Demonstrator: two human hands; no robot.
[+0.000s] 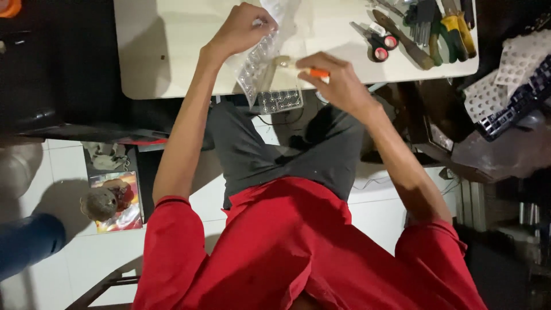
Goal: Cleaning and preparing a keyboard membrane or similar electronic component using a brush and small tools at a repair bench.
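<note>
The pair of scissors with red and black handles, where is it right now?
In the head view, the pair of scissors with red and black handles lies on the pale table, right of both hands, beside the row of hand tools near the table's right end.

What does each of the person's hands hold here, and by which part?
Left hand: clear plastic sheet, pinched at its upper edge. Right hand: orange-handled tool, gripped by the handle.

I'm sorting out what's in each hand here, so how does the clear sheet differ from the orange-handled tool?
The clear sheet, pinched at its top by the left hand, is wide, see-through and bumpy; the orange-handled tool, gripped in the right hand, is thin, solid and brightly coloured. The sheet hangs from the table edge down toward the lap; the tool lies crosswise, its tip at the sheet. Both are held.
</note>
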